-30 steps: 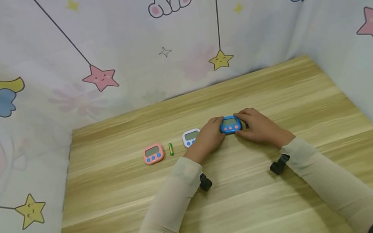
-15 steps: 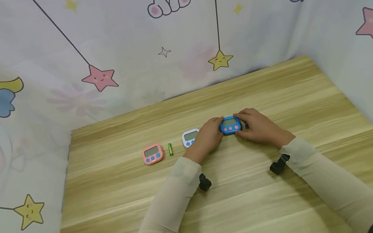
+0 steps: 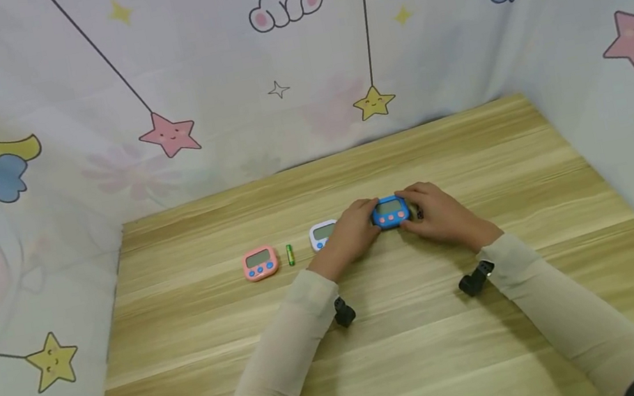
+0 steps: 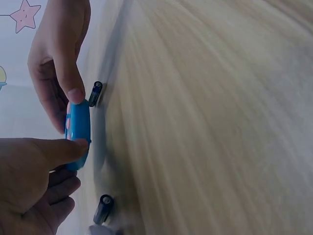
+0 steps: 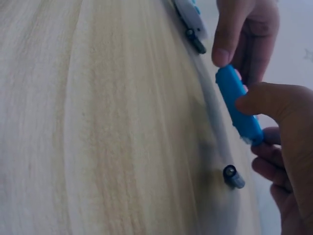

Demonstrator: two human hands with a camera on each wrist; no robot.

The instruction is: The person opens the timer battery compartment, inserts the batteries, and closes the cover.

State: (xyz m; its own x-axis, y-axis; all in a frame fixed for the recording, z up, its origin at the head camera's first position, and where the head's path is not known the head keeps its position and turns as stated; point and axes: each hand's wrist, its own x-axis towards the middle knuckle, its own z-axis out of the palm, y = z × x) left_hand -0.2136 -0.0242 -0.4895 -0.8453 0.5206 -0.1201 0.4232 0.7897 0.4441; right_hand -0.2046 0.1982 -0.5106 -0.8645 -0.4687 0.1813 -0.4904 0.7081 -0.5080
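A blue digital timer (image 3: 390, 212) with a grey screen and pink buttons is held upright between both hands, close over the table. My left hand (image 3: 352, 230) pinches its left side, thumb on the near edge and fingers behind. From the other side my right hand (image 3: 441, 215) pinches the right edge the same way. In the left wrist view the timer (image 4: 79, 129) is seen edge-on, both thumbs on it. One battery (image 5: 234, 177) lies on the table beside the right hand. Another battery (image 4: 103, 209) lies near the left hand, next to the white timer (image 3: 322, 234), which the left hand partly hides.
A pink timer (image 3: 260, 263) lies further left on the wooden table (image 3: 410, 365), with a green battery (image 3: 290, 254) just right of it. Behind the table hangs a patterned white cloth (image 3: 227, 51), and similar cloth lines both sides.
Both hands keep their hold on the blue timer, which stays in nearly the same place. The left wrist has shifted slightly to the left.
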